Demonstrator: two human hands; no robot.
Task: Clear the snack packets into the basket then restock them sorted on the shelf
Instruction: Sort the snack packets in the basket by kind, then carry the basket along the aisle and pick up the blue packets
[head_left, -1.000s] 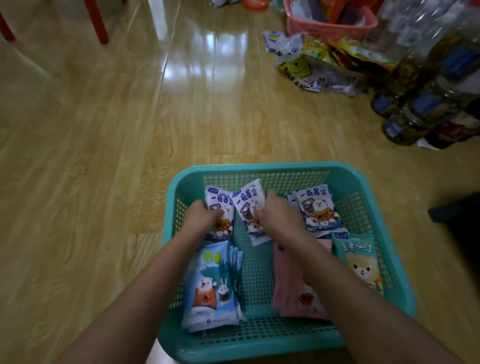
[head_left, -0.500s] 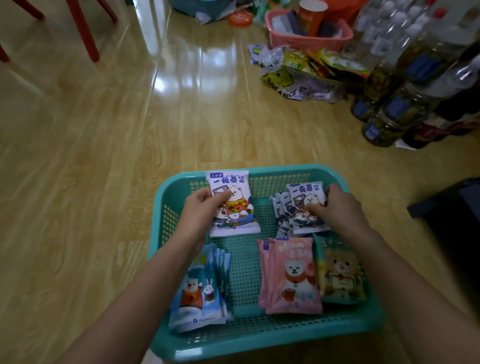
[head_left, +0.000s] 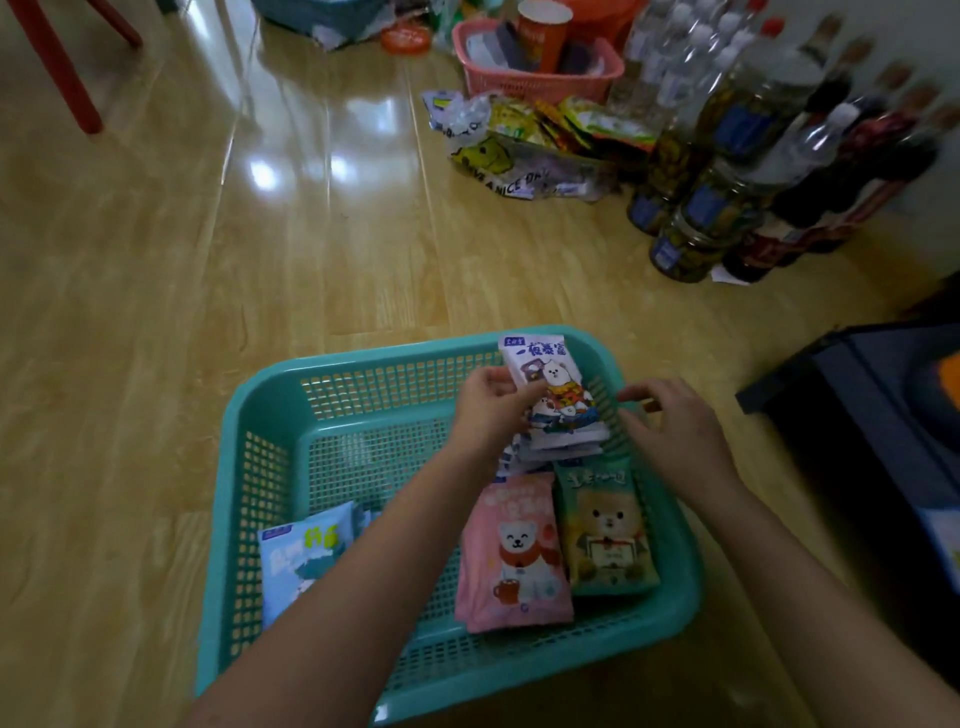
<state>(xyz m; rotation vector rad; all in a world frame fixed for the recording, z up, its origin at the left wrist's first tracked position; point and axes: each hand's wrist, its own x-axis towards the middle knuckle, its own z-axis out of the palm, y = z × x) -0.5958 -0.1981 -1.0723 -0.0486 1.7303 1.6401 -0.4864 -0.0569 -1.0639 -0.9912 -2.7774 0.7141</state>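
A teal mesh basket sits on the wooden floor in front of me. My left hand pinches a white snack packet with a bear print and holds it over a stack of like white packets at the basket's far right. My right hand hovers just right of that stack with its fingers loosely spread, holding nothing. Pink packets and a green bear packet lie side by side nearer me. Blue packets lie at the near left, partly hidden by my left forearm.
Several bottles stand at the far right. A pile of loose snack bags lies before a pink basket. Red chair legs rise at the far left. A dark low unit sits right of the basket.
My left hand carried its white packet from the basket's far left across onto the right-hand stack. My right hand let go of that stack and drew slightly right. The view shifted left.
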